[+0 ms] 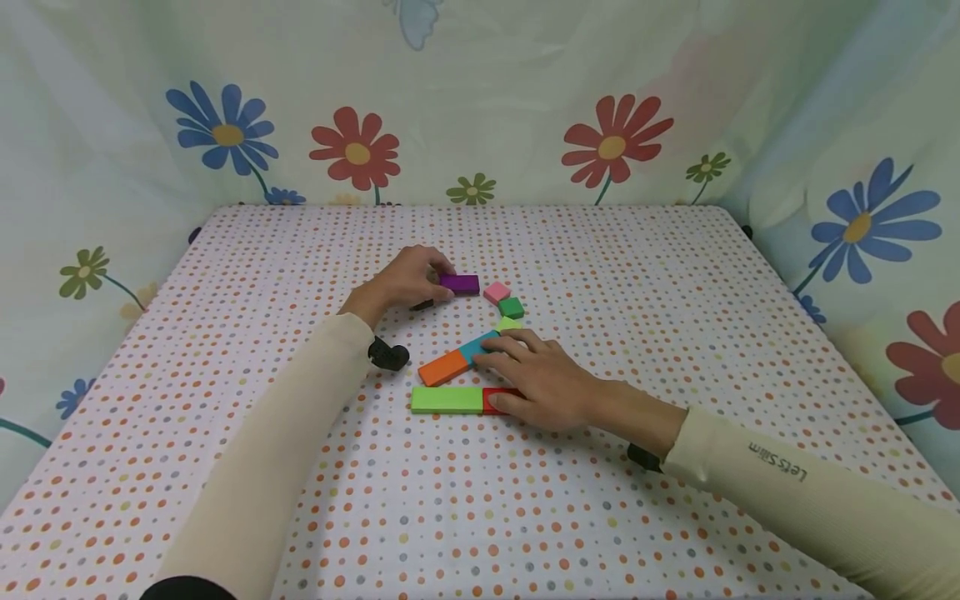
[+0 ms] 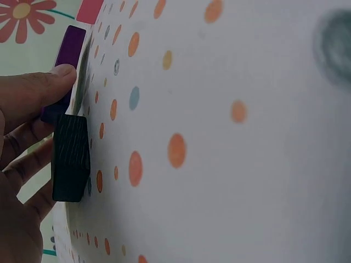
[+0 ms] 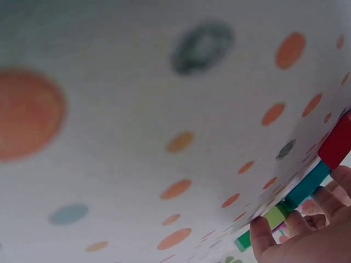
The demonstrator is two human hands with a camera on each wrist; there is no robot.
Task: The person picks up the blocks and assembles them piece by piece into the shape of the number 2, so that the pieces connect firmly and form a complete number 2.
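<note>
My left hand [image 1: 412, 275] pinches a purple block [image 1: 461, 285] between thumb and fingers at the far end of a row of coloured blocks. In the left wrist view a dark block [image 2: 71, 159] lies close under the hand, beside the purple one. My right hand [image 1: 547, 379] spreads its fingers over the near blocks, its thumb at the red block [image 1: 492, 401] and other fingertips at the blue block [image 1: 477, 347]. Against the red end lies a long light green block [image 1: 447, 401]; an orange block [image 1: 442, 367] meets the blue one end to end.
Between the hands, a small pink block [image 1: 497, 292], a green block [image 1: 512, 307] and a small yellow-green block [image 1: 508, 323] curve toward the blue one. The dotted tablecloth [image 1: 360, 517] covers the table, and a flowered curtain [image 1: 480, 100] hangs around it.
</note>
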